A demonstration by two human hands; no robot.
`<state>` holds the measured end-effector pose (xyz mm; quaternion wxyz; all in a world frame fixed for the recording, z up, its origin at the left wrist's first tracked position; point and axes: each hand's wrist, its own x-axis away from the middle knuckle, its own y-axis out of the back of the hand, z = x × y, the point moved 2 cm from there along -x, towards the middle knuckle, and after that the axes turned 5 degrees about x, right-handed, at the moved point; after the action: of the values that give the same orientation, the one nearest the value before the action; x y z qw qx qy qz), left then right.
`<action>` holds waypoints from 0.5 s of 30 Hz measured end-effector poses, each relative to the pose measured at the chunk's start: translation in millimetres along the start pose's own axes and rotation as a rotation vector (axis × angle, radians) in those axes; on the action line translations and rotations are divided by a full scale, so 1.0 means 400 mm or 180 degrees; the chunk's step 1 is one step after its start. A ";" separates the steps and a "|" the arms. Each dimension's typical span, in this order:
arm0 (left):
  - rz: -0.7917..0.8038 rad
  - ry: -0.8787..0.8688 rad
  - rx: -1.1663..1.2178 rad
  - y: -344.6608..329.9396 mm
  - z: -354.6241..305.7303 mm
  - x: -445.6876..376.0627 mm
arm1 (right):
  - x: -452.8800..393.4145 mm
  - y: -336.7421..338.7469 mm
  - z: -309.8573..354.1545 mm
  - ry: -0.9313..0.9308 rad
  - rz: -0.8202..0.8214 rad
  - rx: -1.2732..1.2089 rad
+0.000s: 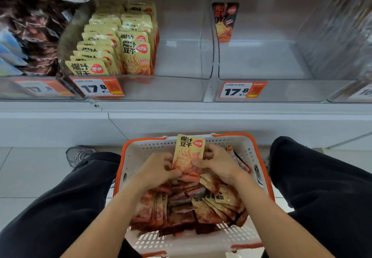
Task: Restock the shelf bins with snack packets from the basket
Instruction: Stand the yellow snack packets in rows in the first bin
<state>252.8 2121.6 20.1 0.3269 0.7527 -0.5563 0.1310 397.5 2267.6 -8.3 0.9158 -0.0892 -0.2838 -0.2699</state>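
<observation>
The step in hand looks like gathering: both hands are down in the basket [251, 153], collecting packets before a lift to the shelf. The left hand [156, 170] curls its fingers round the lower left of an upright yellow packet [188, 153], and the right hand [216, 162] pinches its right edge, thumb in front; there may be more packets stacked behind the front one, but the view does not settle it. The rest of the stock [189, 205] lies loose in the basket, red and yellow mixed, filling most of its floor. The basket sits on the floor between the person's knees, just below the shelf. Above, the middle bin [181, 88] holds two rows of matching yellow packets on its left side, with its right half bare, so that gap seems the natural place for this one. The right bin [281, 90] holds only a single red packet [224, 22] standing at its back left. The next move calls for lifting clear of the basket's orange rim, then over the bin's clear front wall, and setting the packet upright beside the standing rows without toppling them. The shelf above leaves a limited opening over the bins.
</observation>
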 end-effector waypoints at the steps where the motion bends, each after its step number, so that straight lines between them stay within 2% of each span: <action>1: -0.0038 -0.0156 -0.0066 0.021 -0.027 0.005 | 0.011 0.001 0.037 0.0164 -0.0018 -0.0069; 4: -0.0107 -0.0488 -0.0181 0.099 -0.100 0.024 | 0.048 0.002 0.151 0.0633 -0.0080 -0.0234; 8: -0.0181 -0.1121 -0.0308 0.198 -0.185 0.064 | 0.083 0.001 0.301 0.1486 -0.0395 0.0068; 10: -0.0704 -0.1539 -0.0542 0.245 -0.219 0.077 | 0.097 -0.011 0.380 0.1990 -0.0509 0.0287; 15: -0.2687 -0.2500 -0.1149 0.374 -0.255 0.084 | 0.118 -0.059 0.559 0.3156 -0.1212 0.0734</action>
<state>143.3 2136.1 167.4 0.2434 0.8331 -0.3021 -0.3942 311.7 2297.6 202.6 0.8786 0.2028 0.1433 -0.4078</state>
